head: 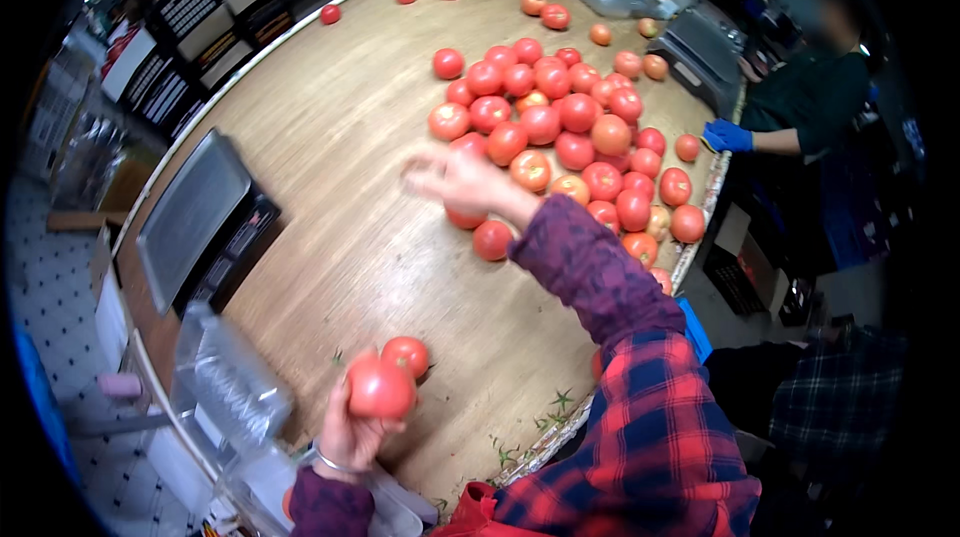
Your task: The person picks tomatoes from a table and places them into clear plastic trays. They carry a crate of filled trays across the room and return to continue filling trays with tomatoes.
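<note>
A red tomato (381, 387) is held in my left hand (351, 428), above the near part of the wooden table (322, 109). Just behind it another tomato (406, 355) lies on the wood. My right hand (457, 178), blurred, is over the left edge of a large pile of tomatoes (541, 124); its fingers are spread and no tomato shows in them. One tomato (493, 240) lies beside my right wrist, and another is partly hidden under the hand.
A digital scale (206, 222) stands at the left, with clear plastic containers (232, 379) near it. Another scale (694, 57) is at the right edge, by a person with a blue glove (727, 136). Printed cartons (180, 19) are stacked beyond the table. Green stem bits (561, 399) lie at the near edge.
</note>
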Demonstrator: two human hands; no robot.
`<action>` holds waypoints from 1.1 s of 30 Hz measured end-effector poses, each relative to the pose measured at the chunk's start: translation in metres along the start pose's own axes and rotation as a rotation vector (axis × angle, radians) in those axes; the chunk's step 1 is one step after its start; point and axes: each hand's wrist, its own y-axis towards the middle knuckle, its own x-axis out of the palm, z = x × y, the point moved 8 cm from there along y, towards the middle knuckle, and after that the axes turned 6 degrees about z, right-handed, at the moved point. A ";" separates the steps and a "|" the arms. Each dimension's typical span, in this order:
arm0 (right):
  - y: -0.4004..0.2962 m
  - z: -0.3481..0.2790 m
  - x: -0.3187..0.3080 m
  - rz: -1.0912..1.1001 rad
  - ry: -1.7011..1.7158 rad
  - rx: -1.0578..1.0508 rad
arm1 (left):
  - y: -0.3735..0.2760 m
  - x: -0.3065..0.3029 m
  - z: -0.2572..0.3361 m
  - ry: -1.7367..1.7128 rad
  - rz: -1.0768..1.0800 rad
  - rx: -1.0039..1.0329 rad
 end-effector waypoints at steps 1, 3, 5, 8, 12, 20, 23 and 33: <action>0.014 0.036 -0.046 0.218 -0.399 0.041 | 0.001 -0.006 -0.019 -0.056 -0.011 -0.135; 0.017 0.070 -0.109 0.378 -0.885 0.254 | -0.016 -0.008 -0.023 -0.061 0.089 -0.109; 0.006 0.127 -0.151 0.283 -1.139 0.446 | -0.028 -0.002 -0.012 -0.099 0.104 -0.089; -0.007 0.153 -0.160 0.052 -1.387 0.516 | -0.041 -0.035 0.027 0.188 0.100 0.184; 0.001 0.164 -0.143 0.112 -1.503 0.366 | -0.055 -0.082 0.060 0.002 0.122 0.399; -0.008 0.128 -0.101 -0.373 -1.022 0.264 | -0.189 -0.118 0.128 -0.074 0.283 0.729; -0.023 0.043 -0.070 -0.188 -0.501 0.328 | -0.235 -0.156 0.139 0.294 0.554 0.782; -0.102 -0.152 0.063 -0.254 0.540 0.536 | -0.233 -0.150 0.127 1.630 0.987 1.037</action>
